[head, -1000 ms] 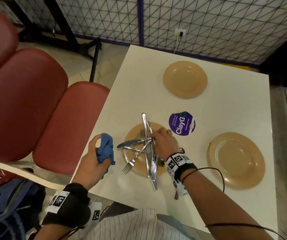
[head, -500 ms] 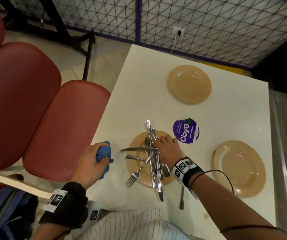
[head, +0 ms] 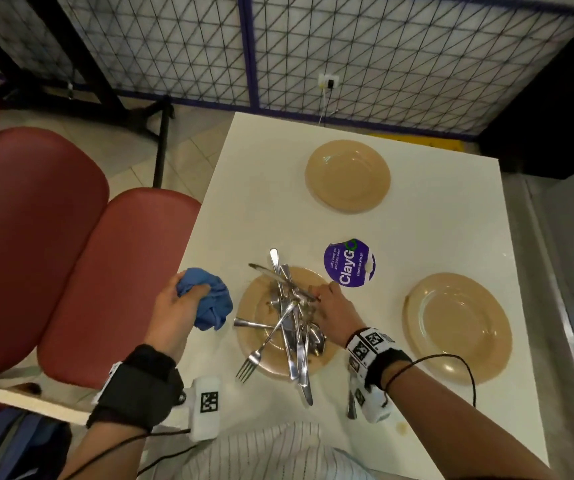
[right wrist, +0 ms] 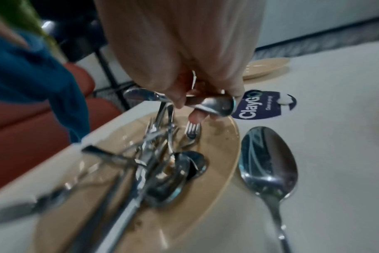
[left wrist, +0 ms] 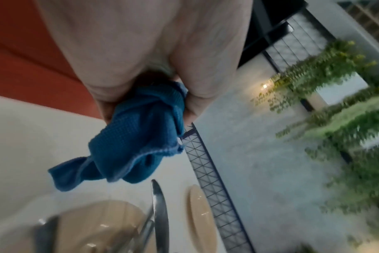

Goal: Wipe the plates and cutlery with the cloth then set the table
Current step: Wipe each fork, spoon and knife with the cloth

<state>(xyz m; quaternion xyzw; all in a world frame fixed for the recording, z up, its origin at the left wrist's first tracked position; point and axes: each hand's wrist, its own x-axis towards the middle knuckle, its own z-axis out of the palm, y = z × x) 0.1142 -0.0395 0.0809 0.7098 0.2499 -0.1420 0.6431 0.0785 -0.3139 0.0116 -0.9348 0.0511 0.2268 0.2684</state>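
A tan plate (head: 257, 358) near the table's front edge carries a heap of knives, forks and spoons (head: 290, 327). My right hand (head: 327, 303) pinches the handle of one knife (head: 278, 277) and holds it raised above the heap; the right wrist view shows thumb and fingers around that knife handle (right wrist: 208, 102). To the left, my left hand (head: 178, 306) grips a bunched blue cloth (head: 209, 303) above the table edge; the cloth (left wrist: 138, 137) hangs from the fist. Two more tan plates lie bare, one at the far side (head: 347, 175), one at the right (head: 457, 327).
A purple round sticker (head: 349, 264) is on the white table (head: 417, 237) beside the loaded plate. One spoon (right wrist: 268, 164) lies on the table right of that plate. Red padded seats (head: 53, 254) stand to the left. A mesh fence (head: 347, 46) runs behind.
My right hand has lifted one knife out of the heap, its blade now angled up and left. The left hand has brought the cloth closer to the plate.
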